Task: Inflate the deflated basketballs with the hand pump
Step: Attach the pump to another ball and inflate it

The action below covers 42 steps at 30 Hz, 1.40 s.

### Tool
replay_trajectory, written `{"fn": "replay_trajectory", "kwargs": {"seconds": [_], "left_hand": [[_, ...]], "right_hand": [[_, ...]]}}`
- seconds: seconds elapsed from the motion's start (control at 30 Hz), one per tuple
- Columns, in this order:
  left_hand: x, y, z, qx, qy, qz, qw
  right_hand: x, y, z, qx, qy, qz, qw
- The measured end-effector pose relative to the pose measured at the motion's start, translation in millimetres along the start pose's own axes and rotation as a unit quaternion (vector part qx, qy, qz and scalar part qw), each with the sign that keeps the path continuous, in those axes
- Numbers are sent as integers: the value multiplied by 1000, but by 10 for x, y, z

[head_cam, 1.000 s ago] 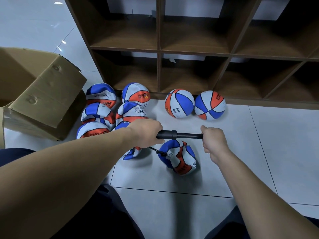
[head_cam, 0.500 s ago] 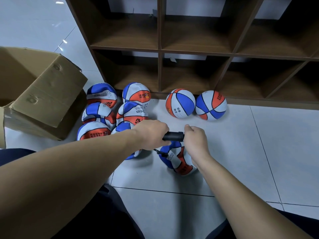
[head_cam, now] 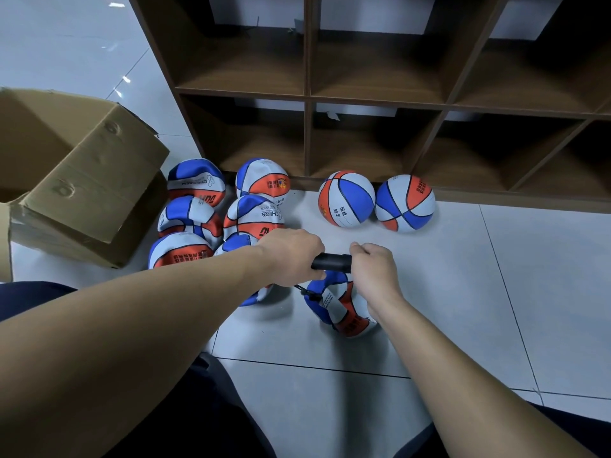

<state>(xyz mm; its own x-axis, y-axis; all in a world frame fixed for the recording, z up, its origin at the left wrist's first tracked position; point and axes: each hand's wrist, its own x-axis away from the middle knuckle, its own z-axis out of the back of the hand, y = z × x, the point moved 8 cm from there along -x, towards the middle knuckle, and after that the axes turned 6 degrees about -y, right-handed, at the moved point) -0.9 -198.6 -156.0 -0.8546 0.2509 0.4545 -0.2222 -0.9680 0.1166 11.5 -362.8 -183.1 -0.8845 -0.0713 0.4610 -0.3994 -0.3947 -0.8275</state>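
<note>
From the head view, the hand pump (head_cam: 331, 262) lies level just above the floor, left hand (head_cam: 291, 256) gripping its stiff black barrel, right hand (head_cam: 372, 271) closed round the handle end, which is hidden in the fist. Its thin hose (head_cam: 305, 291) runs into a limp, crumpled basketball (head_cam: 335, 304) on the tiles, likely light and floppy. Both forearms reach forward, nearly meeting; the barrel seems the firm hold.
</note>
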Motion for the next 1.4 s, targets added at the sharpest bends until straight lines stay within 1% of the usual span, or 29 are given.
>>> {"fn": "replay_trajectory", "kwargs": {"seconds": [0.1, 0.17, 0.23, 0.33, 0.43, 0.57, 0.73, 0.87, 1.07, 1.4], "left_hand": [[-16, -26, -19, 10, -7, 4, 1000], [-26, -59, -43, 19, -14, 11, 1000], [-16, -132, -49, 29, -21, 24, 999], [2, -220, -30, 45, -22, 38, 998], [-3, -155, -22, 37, -17, 33, 999], [-5, -118, -27, 19, -18, 33, 999], [18, -146, 7, 16, -7, 45, 999], [39, -81, 22, 23, 1, 50, 998], [26, -8, 73, 48, 15, 49, 998], [27, 149, 106, 29, 19, 25, 999]], "right_hand": [[-64, 63, 36, 13, -24, -15, 1000], [-150, 95, 177, 33, -24, -16, 999], [-241, 147, 434, 30, 0, -32, 999], [-290, 225, 846, -18, 47, -41, 998], [-282, 280, 973, -38, 76, -28, 996], [-246, 289, 868, -60, 99, -38, 993], [-260, 151, 704, -49, 74, -31, 996], [-258, 54, 609, -20, 73, -30, 997], [-137, -146, 484, 33, 104, 20, 994], [3, -197, 162, 76, 77, 57, 993]]}}
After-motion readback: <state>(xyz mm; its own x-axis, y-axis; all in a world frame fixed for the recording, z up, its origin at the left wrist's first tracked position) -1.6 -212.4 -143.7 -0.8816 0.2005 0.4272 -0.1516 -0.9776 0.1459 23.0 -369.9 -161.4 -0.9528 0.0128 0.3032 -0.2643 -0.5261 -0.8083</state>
